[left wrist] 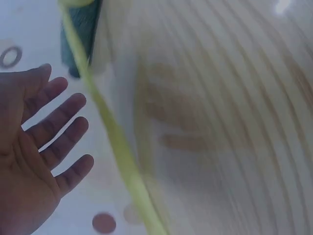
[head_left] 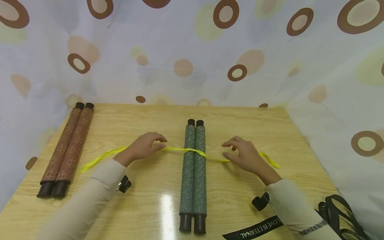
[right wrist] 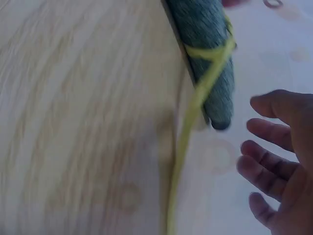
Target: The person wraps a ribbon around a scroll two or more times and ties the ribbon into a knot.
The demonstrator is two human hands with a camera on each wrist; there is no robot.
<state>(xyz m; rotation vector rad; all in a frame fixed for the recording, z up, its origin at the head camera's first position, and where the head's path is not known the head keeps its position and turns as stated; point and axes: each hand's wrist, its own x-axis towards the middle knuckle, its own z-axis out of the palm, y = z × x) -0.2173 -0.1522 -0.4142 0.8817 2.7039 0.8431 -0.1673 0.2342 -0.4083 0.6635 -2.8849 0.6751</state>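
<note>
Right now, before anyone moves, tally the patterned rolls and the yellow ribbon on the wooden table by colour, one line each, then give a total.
Green rolls: 2
Reddish-brown rolls: 2
Yellow ribbon: 1
Total: 5

In the head view you can read LOVE IS ETERNAL, printed in pale capital letters along a black strap (head_left: 232, 235) that lies on the table (head_left: 240, 123) near the lower edge, beside your right sleeve (head_left: 295, 203); the words run lengthwise in a single line, and the strap slants upward toward that sleeve
</note>
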